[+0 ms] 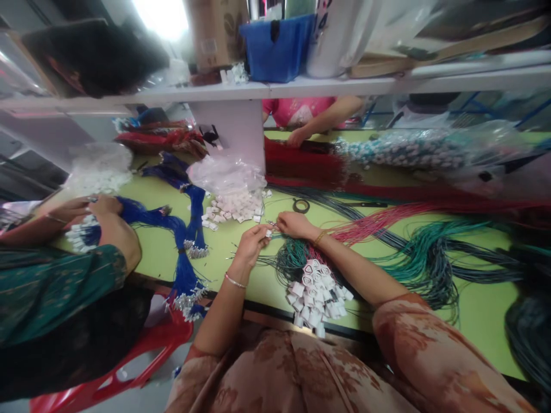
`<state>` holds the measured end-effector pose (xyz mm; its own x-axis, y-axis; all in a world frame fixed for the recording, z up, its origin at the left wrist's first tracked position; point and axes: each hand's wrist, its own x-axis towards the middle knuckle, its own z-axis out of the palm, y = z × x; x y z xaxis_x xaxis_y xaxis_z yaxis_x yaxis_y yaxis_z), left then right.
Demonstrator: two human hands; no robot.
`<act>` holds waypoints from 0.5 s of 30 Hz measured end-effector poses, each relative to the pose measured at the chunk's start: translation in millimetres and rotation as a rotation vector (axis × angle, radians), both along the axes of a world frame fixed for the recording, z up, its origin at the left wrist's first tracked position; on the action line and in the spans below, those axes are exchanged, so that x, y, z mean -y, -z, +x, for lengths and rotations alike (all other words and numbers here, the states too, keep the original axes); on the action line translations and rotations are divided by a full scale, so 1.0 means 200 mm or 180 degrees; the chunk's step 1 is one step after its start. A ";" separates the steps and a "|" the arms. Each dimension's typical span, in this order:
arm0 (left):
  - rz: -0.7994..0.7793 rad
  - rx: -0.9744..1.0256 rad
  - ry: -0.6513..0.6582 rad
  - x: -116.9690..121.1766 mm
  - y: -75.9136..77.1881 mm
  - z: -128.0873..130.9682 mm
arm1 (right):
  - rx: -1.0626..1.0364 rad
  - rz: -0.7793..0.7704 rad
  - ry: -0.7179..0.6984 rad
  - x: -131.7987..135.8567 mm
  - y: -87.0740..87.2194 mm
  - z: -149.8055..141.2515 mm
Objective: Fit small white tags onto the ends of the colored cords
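Floral sleeves point(408, 330); left hand point(251, 244) pinches white connector point(268, 233), right hand point(296, 224) wire ends point(272, 223); axes unclear.

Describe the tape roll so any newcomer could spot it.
Find the blue bin on the shelf, then drop to the yellow-green table. Just beyond the right hand, right of the loose white pieces, lies the tape roll. It is a dark ring, unlike the long wires nearby.

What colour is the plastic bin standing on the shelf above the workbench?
Blue; the bin shows best in the head view.
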<state>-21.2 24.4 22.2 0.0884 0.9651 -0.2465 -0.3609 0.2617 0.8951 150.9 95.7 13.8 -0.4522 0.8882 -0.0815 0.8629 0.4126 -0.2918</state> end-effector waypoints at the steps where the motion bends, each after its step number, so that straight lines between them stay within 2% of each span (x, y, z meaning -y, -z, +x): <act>1: -0.0012 -0.0003 -0.0011 0.00 0.00 0.00 | -0.0035 0.0025 0.0049 0.00 0.00 0.00; 5: -0.0004 0.0033 -0.0110 0.00 0.02 0.01 | -0.0458 0.0272 0.0306 0.01 0.00 0.03; 8: 0.0051 0.0179 -0.0291 -0.01 0.04 0.03 | -0.1334 0.0305 0.0244 0.03 -0.02 0.06; 11: 0.0114 0.0346 -0.0432 -0.02 0.05 0.07 | -0.2203 0.0034 0.0026 0.07 -0.04 0.06; 15: 0.0228 0.0530 -0.0423 -0.02 0.05 0.11 | -0.2642 -0.0357 -0.0022 0.14 -0.05 0.05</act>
